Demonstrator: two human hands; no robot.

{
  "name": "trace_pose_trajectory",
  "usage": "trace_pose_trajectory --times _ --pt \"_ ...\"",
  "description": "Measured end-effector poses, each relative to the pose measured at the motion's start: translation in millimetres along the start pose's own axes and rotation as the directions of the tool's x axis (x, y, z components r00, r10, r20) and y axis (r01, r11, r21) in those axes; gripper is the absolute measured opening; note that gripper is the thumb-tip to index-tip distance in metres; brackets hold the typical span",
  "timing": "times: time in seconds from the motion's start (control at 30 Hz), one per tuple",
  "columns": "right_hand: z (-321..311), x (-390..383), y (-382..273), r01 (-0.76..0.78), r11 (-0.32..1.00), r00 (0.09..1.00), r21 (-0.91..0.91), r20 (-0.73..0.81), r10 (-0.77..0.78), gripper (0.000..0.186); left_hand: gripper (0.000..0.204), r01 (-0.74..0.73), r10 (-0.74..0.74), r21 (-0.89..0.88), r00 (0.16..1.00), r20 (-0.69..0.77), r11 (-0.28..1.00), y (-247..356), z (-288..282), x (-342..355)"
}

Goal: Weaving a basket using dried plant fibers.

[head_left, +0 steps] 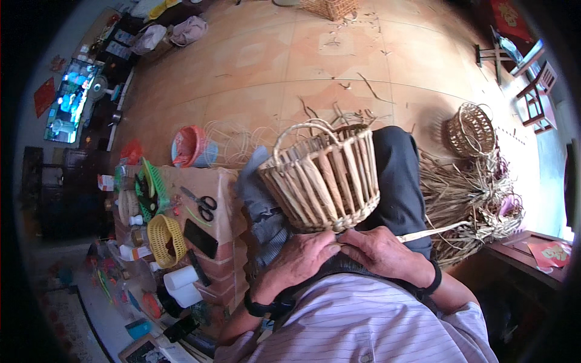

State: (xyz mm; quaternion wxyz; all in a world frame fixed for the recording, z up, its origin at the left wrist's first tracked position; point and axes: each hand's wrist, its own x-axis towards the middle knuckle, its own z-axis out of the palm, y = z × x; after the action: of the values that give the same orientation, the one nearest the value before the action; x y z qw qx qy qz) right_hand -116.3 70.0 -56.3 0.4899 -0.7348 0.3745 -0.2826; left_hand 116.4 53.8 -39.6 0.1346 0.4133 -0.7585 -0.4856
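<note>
A woven basket (325,175) of dried plant stalks lies tilted across my lap. Its arched handle points away from me and its braided edge lies close to my hands. My left hand (307,252) is closed at that edge, thumb and fingers pinched together. Right beside it, thumbs nearly touching, my right hand (385,253) is closed on a pale flat strand (434,232) of dried stalk that sticks out to the right. The fingertips partly hide where the strand meets the basket.
To the left, a table (227,181) carries scissors (204,204), a phone (201,238), a yellow basket (166,241) and a white roll (183,287). A heap of dried stalks (466,199) lies right of my leg, below another woven basket (471,130). Stalk scraps litter the tiled floor.
</note>
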Motion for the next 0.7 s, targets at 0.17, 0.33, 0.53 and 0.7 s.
trace_pose_trajectory --times 0.17,0.33,0.53,0.7 --pt "-2 1 -7 0.043 0.999 0.999 -0.018 -0.02 -0.043 0.015 0.032 -0.056 0.057 -0.195 0.998 -0.002 0.979 -5 3 2" --pt "-2 1 -18 0.001 0.998 0.999 0.063 -0.053 0.002 0.012 0.039 -0.07 0.092 -0.293 0.994 0.062 0.954 1 -3 2" --pt "-13 -2 -7 -0.098 0.995 0.995 -0.014 -0.013 0.098 0.011 0.029 -0.09 0.089 0.016 0.994 0.06 0.996 -3 -32 -4" --pt "-27 -14 -2 -0.124 0.957 0.992 -0.261 -0.004 0.127 0.011 0.019 0.1 -0.14 0.361 0.987 0.086 0.927 -7 -47 -21"
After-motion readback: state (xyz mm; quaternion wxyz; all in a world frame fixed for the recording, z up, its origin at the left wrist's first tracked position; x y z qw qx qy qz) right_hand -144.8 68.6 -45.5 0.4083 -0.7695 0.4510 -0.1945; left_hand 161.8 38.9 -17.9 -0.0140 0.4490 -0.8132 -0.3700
